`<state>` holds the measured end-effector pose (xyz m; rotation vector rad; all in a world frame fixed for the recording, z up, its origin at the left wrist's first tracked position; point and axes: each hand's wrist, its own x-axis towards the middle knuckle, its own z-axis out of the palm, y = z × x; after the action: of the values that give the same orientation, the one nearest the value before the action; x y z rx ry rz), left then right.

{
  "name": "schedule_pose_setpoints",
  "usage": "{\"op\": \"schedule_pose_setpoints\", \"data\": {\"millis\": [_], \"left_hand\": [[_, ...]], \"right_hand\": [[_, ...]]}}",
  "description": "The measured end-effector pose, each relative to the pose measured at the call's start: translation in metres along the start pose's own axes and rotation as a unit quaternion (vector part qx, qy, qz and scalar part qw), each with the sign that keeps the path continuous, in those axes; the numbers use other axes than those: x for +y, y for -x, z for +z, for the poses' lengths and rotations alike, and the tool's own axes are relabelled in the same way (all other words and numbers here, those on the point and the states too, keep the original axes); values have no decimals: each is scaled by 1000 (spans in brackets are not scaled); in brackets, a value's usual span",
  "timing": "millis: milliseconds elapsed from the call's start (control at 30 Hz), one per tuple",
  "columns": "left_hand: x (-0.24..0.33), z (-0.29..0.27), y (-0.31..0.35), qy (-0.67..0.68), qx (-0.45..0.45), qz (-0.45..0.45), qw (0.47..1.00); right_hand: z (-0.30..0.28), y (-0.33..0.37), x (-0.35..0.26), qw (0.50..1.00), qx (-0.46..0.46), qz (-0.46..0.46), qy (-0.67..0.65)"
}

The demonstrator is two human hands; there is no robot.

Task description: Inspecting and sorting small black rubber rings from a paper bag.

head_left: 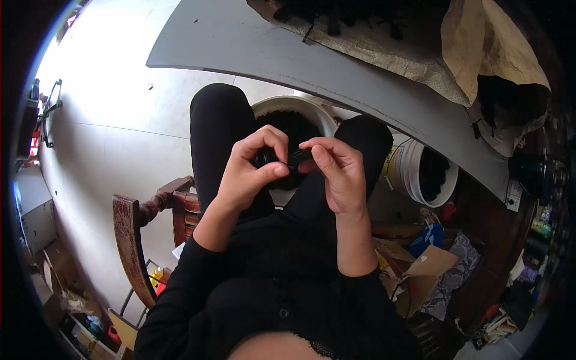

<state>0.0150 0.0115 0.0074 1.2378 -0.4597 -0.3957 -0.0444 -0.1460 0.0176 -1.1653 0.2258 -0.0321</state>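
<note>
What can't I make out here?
Head view throughout:
Black thing: the left grip and right grip cover parts, so I cannot tell its full shape.
Tub: grips and legs hide parts.
Sack: cut off by the upper edge.
Bucket: dark inside; single pieces indistinct.

There's the grey tabletop [240, 45], slanting across ahead of you, and a rumpled beige woven sack [414, 67] lies right on it!
</note>
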Motion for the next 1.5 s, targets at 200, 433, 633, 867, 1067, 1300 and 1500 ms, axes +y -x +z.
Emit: {"op": "schedule_pose_setpoints", "data": {"millis": [200, 433, 633, 867, 1067, 1300, 1500], "left_hand": [[2, 6, -2, -36, -7, -19, 999], [5, 19, 0, -79, 76, -26, 994], [-6, 23, 0, 89, 95, -39, 991], [-19, 17, -3, 184, 71, -95, 976], [-32, 11, -8, -268, 28, 0, 963], [-20, 4, -3, -348, 13, 31, 937], [-14, -2, -11, -259, 53, 21, 964]], "right_hand": [[-1, 2, -6, 962, -22, -117, 246], [16, 6, 1, 950, 51, -189, 244], [22, 10, 3, 889, 92, -281, 349], [12, -4, -6, 862, 41, -299, 408], [-2, -110, -39, 709, 155, -375, 576], [-20, -181, -47, 636, 234, -267, 685], [-44, -144, -87, 673, 310, -306, 598]]}}
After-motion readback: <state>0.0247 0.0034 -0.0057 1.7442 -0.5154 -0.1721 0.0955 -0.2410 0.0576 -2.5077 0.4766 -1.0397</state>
